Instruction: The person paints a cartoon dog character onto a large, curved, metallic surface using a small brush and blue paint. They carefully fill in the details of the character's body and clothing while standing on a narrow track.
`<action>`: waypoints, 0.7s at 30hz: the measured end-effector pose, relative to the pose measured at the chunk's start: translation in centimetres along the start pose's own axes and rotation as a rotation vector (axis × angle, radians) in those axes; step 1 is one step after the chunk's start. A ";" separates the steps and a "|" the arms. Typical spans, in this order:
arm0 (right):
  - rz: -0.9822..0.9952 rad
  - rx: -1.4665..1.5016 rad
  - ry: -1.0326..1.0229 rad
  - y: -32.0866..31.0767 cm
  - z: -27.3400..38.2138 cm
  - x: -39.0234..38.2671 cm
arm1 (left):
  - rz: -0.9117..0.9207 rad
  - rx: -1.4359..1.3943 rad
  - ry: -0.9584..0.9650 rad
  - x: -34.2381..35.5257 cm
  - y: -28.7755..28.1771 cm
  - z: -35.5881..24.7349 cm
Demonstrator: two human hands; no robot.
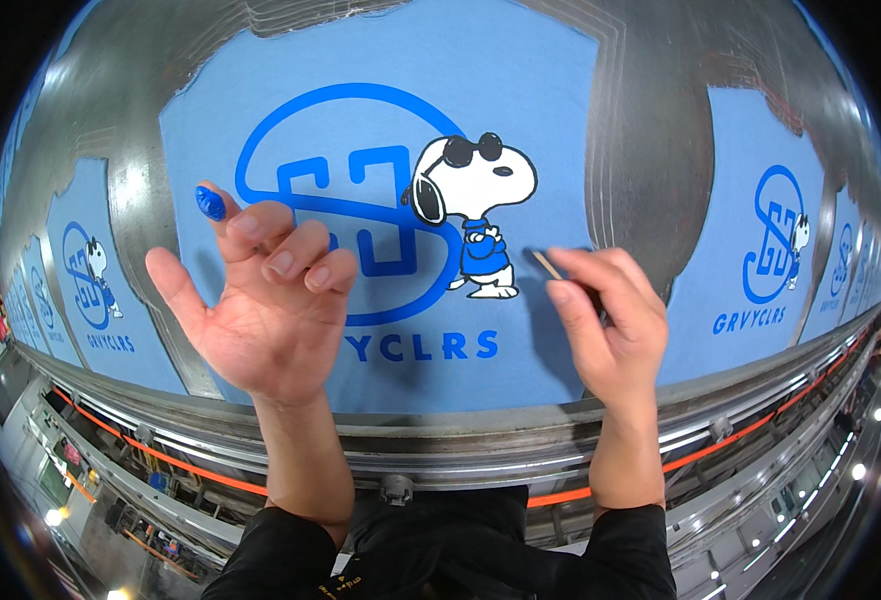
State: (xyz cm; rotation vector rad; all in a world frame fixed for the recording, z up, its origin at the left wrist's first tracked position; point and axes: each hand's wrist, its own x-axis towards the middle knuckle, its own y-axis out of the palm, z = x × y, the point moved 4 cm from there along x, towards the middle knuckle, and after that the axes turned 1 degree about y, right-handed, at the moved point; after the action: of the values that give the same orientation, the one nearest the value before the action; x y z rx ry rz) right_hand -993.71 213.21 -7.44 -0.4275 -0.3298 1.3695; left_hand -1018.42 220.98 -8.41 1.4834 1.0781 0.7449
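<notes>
My left hand (271, 320) is raised palm up over a light blue shirt panel (531, 80), its thumb spread and its other fingers partly curled. A thick blob of blue ink (210, 203) sits on the index fingertip; nothing is gripped. Farther right, my right hand (616, 320) pinches a thin wooden stick (547, 264) with a dark tip between thumb and fingers. The stick's tip points toward the cartoon dog print (496, 185), which has sunglasses and a blue top. Behind my left hand, a blue ring emblem (346, 92) and lettering are partly hidden.
The panel lies on a long grey metal table (651, 130). More blue panels with the same print lie at right (751, 200) and left (91, 270). Along the near edge run a metal rail (501, 445) and an orange strip (561, 496).
</notes>
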 end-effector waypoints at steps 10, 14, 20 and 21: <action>-0.109 0.348 0.200 -0.9 -1.4 -0.8 | -0.003 -0.018 0.045 -0.1 0.1 -0.9; -0.108 0.293 0.249 -0.3 -1.3 -0.7 | 0.008 -0.011 0.067 -0.2 -0.3 -1.5; -0.054 0.305 0.213 1.3 -0.3 -0.9 | 0.047 0.044 -0.003 -0.1 -0.5 -1.7; -0.054 0.302 0.174 1.4 0.1 -0.9 | 0.031 0.092 -0.051 -0.1 -0.4 -1.5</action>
State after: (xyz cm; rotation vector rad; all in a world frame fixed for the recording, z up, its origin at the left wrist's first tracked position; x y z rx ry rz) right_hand -995.12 212.55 -8.01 -0.2815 0.0104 1.2938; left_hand -1019.91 221.49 -8.47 1.5925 1.0650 0.6828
